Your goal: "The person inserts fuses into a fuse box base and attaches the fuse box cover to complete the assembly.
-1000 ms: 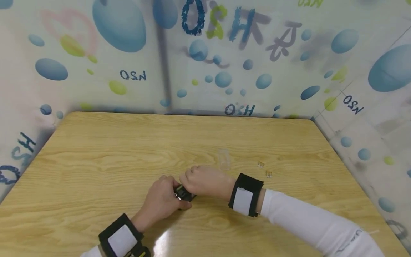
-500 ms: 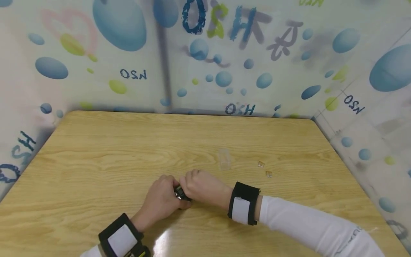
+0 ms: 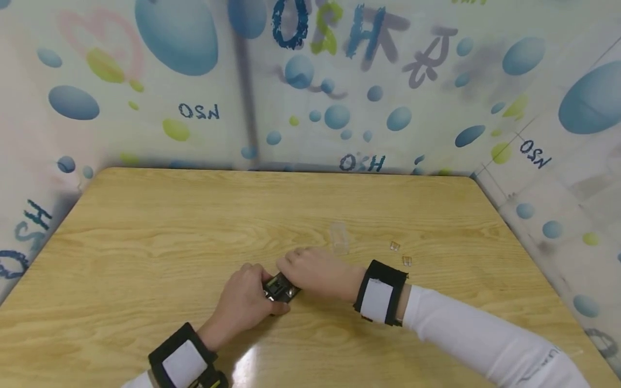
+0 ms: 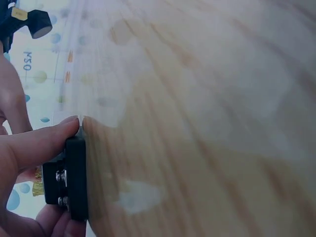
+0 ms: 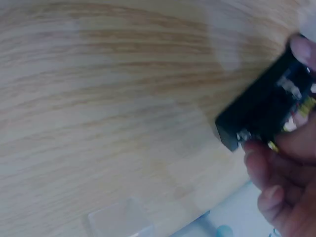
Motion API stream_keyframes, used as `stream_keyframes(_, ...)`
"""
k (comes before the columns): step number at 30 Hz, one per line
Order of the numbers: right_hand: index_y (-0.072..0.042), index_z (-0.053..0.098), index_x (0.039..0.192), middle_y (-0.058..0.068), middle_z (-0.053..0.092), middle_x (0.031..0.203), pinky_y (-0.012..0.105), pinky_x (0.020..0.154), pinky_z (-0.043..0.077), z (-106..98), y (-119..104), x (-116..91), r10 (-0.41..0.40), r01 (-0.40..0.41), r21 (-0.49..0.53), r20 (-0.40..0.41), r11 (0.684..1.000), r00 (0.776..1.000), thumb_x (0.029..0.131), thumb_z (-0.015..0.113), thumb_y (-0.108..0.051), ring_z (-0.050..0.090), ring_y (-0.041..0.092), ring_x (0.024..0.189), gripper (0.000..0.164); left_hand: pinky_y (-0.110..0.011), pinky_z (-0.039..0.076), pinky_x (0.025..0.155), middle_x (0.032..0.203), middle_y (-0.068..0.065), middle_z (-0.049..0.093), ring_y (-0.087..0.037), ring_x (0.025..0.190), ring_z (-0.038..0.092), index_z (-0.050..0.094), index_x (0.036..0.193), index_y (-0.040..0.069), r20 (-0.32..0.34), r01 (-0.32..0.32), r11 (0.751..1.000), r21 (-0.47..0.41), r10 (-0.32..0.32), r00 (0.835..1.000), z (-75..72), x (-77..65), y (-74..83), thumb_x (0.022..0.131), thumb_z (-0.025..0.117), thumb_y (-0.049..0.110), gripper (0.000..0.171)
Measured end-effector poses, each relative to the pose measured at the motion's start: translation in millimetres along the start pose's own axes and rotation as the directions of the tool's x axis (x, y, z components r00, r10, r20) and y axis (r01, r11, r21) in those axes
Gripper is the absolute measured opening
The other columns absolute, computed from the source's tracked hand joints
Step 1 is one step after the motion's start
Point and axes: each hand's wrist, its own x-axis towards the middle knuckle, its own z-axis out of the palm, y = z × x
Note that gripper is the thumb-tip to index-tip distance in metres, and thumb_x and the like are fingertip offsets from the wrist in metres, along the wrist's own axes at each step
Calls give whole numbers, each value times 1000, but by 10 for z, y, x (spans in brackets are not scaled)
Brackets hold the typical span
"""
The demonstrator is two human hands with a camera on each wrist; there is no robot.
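Note:
A black block [image 3: 279,289] with metal screws and gold-coloured parts sits at the middle front of the table. My left hand [image 3: 245,299] grips its left end, with the thumb [image 4: 49,138] along one side in the left wrist view. At the block's right end is my right hand [image 3: 322,273], its fingers curled. The right wrist view shows its thumb and forefinger pinching at the block's corner, a small gold-coloured piece [image 5: 273,146] between them. Most of that piece is hidden by the fingers.
Two small clear-and-amber pieces, one farther back [image 3: 395,246] and one nearer [image 3: 407,261], lie to the right on the wooden table [image 3: 170,226]. Behind my right hand lies a clear plastic cover [image 3: 339,238]. A patterned wall [image 3: 301,134] borders the table's back.
My right hand shifted slightly toward me over the block, then moved back and to the right, baring more of the block's top. The left hand and the block stayed in place.

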Motion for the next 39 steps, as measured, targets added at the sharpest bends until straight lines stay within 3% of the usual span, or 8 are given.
stream_keyframes(3, -15, 54, 116, 1, 65, 109, 31, 88, 54, -41, 79, -18, 9, -15, 119, 48, 993, 999, 89, 69, -17, 65, 16, 99, 32, -28, 39, 63, 85, -6, 58, -18, 74, 52, 67, 93, 1, 4, 2, 1000, -11, -2, 1000, 2, -5, -2, 53, 94, 30, 56)
stream_keyframes(10, -13, 58, 115, 3, 62, 105, 33, 87, 53, -111, 366, -82, 62, -48, 196, -65, 979, 996, 98, 61, -20, 62, 19, 97, 20, -28, 39, 64, 85, -6, 58, -17, 73, 51, 67, 94, 1, -8, -9, 1000, -16, 9, 1000, 13, -3, -8, 53, 94, 29, 57)
stream_keyframes(15, -9, 57, 124, 8, 63, 112, 38, 89, 53, -155, 568, -162, 144, -118, 293, -70, 949, 987, 99, 60, -21, 63, 24, 103, 28, -28, 40, 63, 85, -6, 57, -18, 73, 51, 67, 95, 0, -4, 2, 1000, -10, -2, 1000, 8, -19, -7, 53, 94, 30, 58)
stream_keyframes(21, -9, 56, 127, 9, 63, 114, 39, 88, 53, -148, 696, -226, 185, -159, 307, -58, 938, 981, 98, 60, -24, 63, 24, 104, 33, -28, 40, 63, 86, -6, 58, -17, 74, 51, 68, 97, 1, 0, 6, 1000, -5, -6, 1000, 8, -11, -1, 54, 94, 30, 59)
stream_keyframes(28, -8, 56, 128, 9, 63, 110, 38, 81, 53, -139, 732, -267, 178, -156, 300, -48, 941, 983, 99, 59, -28, 62, 23, 98, 35, -28, 40, 64, 86, -6, 58, -17, 75, 51, 69, 99, 1, 9, 8, 1000, 0, -8, 1000, 8, -10, 6, 54, 94, 31, 60)
stream_keyframes(39, -5, 57, 127, 13, 63, 113, 40, 83, 52, -92, 871, -478, 247, -251, 369, 59, 895, 967, 99, 58, -32, 62, 24, 98, 38, -28, 40, 64, 86, -6, 58, -18, 75, 51, 69, 99, 0, 5, -3, 1000, -4, 3, 1000, 7, -23, 7, 53, 94, 31, 61)
